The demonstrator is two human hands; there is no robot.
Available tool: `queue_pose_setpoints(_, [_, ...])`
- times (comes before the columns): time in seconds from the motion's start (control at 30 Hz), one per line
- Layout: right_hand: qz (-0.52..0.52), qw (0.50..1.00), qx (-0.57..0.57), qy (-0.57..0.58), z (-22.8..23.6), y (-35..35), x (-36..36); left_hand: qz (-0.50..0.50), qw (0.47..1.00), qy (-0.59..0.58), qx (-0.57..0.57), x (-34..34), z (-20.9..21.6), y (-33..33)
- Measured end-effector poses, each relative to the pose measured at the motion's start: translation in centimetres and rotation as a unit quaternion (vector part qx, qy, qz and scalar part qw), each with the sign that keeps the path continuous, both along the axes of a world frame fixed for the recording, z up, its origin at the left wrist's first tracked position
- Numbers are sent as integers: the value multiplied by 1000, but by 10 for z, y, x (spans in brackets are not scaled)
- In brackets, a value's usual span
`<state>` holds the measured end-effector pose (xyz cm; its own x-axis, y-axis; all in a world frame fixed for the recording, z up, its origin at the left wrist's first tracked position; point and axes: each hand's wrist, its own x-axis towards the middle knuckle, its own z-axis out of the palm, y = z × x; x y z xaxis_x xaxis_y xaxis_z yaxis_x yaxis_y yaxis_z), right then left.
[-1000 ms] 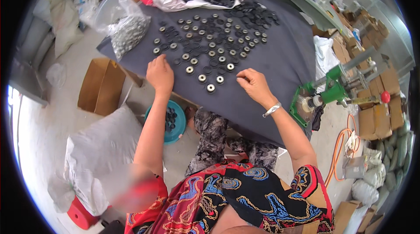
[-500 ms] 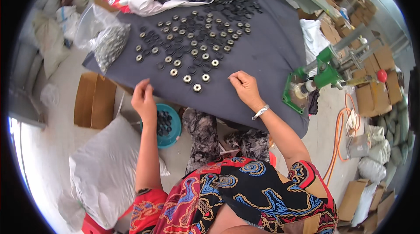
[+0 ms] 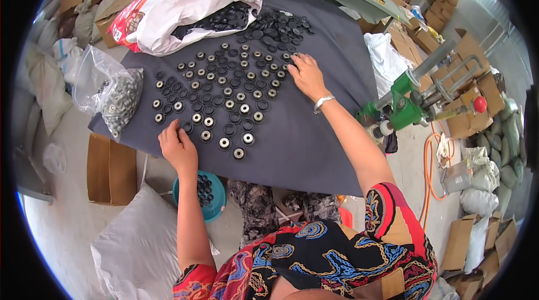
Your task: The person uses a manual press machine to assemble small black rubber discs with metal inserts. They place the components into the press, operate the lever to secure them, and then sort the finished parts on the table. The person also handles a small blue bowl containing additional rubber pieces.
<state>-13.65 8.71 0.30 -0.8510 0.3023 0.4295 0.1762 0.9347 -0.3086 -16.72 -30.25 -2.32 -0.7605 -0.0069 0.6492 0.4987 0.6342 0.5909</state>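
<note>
Black rings (image 3: 227,92), many with silver metal centres, lie scattered over the left half of the dark-covered table (image 3: 314,154), from near its left corner to its near edge. Working left to right, I find a cardboard box (image 3: 111,168) on the floor below the left corner. A clear bag (image 3: 128,98) of small metal parts sits on that corner, closing off the rings' left side. A big pale sack (image 3: 135,238) slumps on the floor nearer the person. At the near edge I see the left hand (image 3: 181,147), thumb and fingers parted, just beside the closest rings. Below that edge is a teal basin (image 3: 218,204) holding black parts. Toward the far edge, a white-and-red bag (image 3: 151,25) gapes behind the rings, and a heap of black discs (image 3: 283,28) lies beside its mouth. The right hand (image 3: 307,78), well apart from the left, reaches to the rings' right-hand border; I cannot tell whether its fingertips grip one. Its forearm crosses the table's right side. Past the right edge I make out a green press (image 3: 405,110) with a red knob (image 3: 480,104), then an orange hose (image 3: 428,176) on the floor.
</note>
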Motion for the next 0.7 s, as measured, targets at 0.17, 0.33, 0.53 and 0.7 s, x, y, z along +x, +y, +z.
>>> queue_pose_setpoints(0.17, [-40, 995, -5, -91, -16, 12, -48, -1, 999, -15, -28, 2, 2, 3])
queue_pose_setpoints(0.33, [-63, 984, 9, -168, -18, -4, -52, 2, 999, -18, -37, 5, 4, 1])
queue_pose_setpoints(0.53, [-57, 985, 35, -161, -19, -22, -13, 3, 999, -9, -45, 4, 4, 3])
queue_pose_setpoints(0.7, [-52, 985, 40, -161, -19, -49, 31, 5, 998, -8, -54, 2, 2, 3])
